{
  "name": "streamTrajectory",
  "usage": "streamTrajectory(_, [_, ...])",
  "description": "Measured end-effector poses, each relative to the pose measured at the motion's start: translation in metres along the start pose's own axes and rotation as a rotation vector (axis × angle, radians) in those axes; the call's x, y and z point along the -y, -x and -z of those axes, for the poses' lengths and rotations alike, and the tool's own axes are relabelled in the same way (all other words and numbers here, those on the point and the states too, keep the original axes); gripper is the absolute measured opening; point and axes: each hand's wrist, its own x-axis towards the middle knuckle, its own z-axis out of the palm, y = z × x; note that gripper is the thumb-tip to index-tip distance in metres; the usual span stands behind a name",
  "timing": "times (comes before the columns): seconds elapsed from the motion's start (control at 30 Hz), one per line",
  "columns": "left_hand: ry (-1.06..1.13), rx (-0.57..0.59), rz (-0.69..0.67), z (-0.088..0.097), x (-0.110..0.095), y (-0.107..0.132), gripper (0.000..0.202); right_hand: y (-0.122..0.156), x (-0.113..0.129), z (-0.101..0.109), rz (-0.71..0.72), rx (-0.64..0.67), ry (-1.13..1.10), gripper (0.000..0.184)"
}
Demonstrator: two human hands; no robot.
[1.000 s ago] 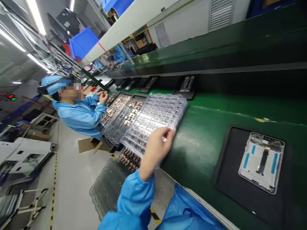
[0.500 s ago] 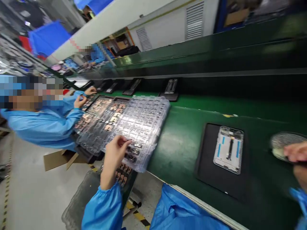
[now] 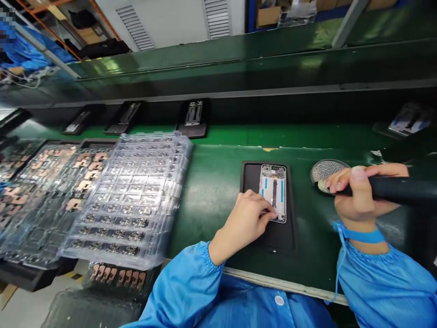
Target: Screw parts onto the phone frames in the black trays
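My left hand (image 3: 247, 218) is closed in a pinch at the lower end of an opened phone frame (image 3: 268, 187). Whatever its fingertips hold, if anything, is too small to make out. The silver frame, with blue strips and a dark central ribbon, lies on a black mat (image 3: 251, 173). My right hand (image 3: 358, 196) is wrapped round a thick black cylindrical tool (image 3: 406, 189), whose tip is hidden. Its fingertips are at the edge of a round, silvery textured dish (image 3: 327, 169), beside a pale lump.
A stack of clear plastic trays (image 3: 136, 182) with small circuit boards stands left of the mat. Farther left are trays of copper-coloured parts (image 3: 51, 159). Along the back sit black holders with phone frames (image 3: 194, 114). A light-coloured edge (image 3: 290, 287) runs along the bench front.
My left hand has moved right from the clear plastic tray to the phone frame. The view has turned rightward, bringing my right hand and the black tool fully in; the co-worker at left is out of view.
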Motion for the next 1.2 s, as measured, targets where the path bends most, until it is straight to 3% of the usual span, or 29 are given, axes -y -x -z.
streamTrajectory(0.17, [-0.013,0.099,-0.013,-0.010,0.002,-0.011,0.021,0.001,0.000,0.002,0.159,0.130,0.016,0.041])
streamTrajectory(0.33, [-0.041,0.038,-0.029,-0.020,0.014,-0.006,0.010,-0.001,-0.002,0.005,0.200,0.162,-0.004,0.038])
streamTrajectory(0.47, [-0.100,-0.044,-0.062,-0.020,0.020,-0.005,0.011,-0.002,0.000,0.004,0.182,0.147,-0.004,0.040])
streamTrajectory(0.73, [-0.104,0.014,-0.142,-0.009,0.028,-0.014,0.007,-0.005,0.003,0.000,0.188,0.094,-0.022,0.039])
streamTrajectory(0.9, [-0.115,0.028,-0.119,-0.008,0.024,-0.013,0.011,-0.005,0.004,-0.002,0.165,0.066,0.004,0.038])
streamTrajectory(0.97, [-0.155,0.015,-0.086,-0.008,0.022,-0.012,0.017,-0.008,0.005,-0.001,0.181,0.067,0.020,0.043])
streamTrajectory(1.13, [-0.243,-0.102,-0.052,-0.007,0.029,-0.018,0.084,-0.032,0.013,0.005,0.179,0.106,0.057,0.048])
streamTrajectory(1.2, [-0.225,-0.100,-0.080,-0.008,0.034,-0.026,0.091,-0.043,0.016,0.008,0.168,0.124,0.062,0.047])
